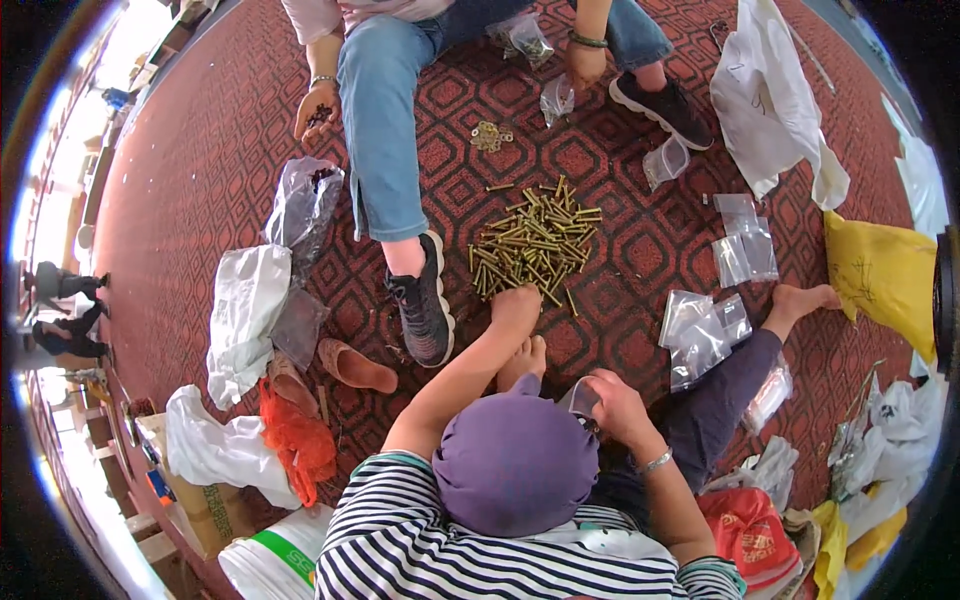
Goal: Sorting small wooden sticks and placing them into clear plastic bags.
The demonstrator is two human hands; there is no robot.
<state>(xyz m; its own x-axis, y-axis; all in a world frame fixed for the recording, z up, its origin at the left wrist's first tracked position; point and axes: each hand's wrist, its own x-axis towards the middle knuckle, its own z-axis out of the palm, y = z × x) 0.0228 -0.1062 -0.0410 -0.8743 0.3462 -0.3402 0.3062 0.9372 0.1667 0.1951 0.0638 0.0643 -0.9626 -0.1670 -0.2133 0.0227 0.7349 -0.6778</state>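
Observation:
Brass-coloured bolts (540, 240) lie in a loose pile on the patterned red carpet. At the pile's near edge, my left hand (516, 308) reaches down among them. Its fingers are turned down and mostly hidden, so a grip does not show. My right hand (617, 408) is closed on the edge of a small clear plastic bag (580, 398), held beside my raised knee (515, 465) in purple trousers. What is inside the bag is hard to make out. My bare foot (520, 362) rests just behind my left hand.
Opposite sits a person in jeans (385, 120), one hand (318, 112) cupping small dark pieces, the other near a small bag (557, 100). Small metal pieces (490, 137) lie beyond the bolts. Clear bags (700, 335) lie right; a slipper (357, 366) and white sacks (248, 315) left.

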